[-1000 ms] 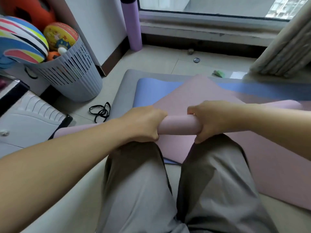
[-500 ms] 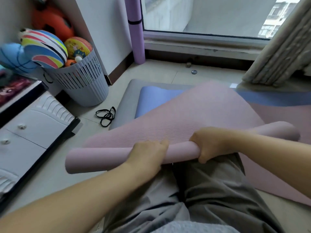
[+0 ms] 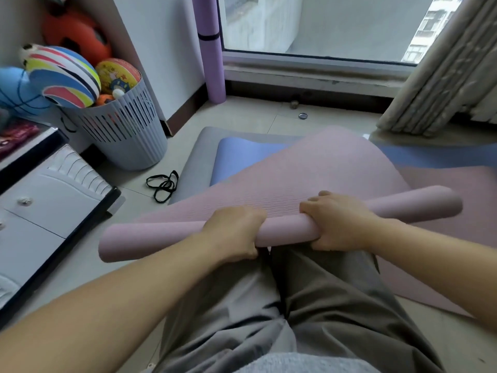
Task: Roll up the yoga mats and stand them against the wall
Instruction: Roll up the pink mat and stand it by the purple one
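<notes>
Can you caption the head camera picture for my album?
Rolling time: left hand and right hand grip a partly rolled pink yoga mat over a blue mat and grey mat.

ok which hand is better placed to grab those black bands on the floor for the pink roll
Left, probably: the black bands lie on the floor beyond the left hand, while the right hand grips the pink roll farther from them.

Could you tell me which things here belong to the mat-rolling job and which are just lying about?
Job: pink mat, gripped by left hand and right hand; blue mat; grey mat; purple roll by wall.
Lying about: ball basket; black bands.
</notes>
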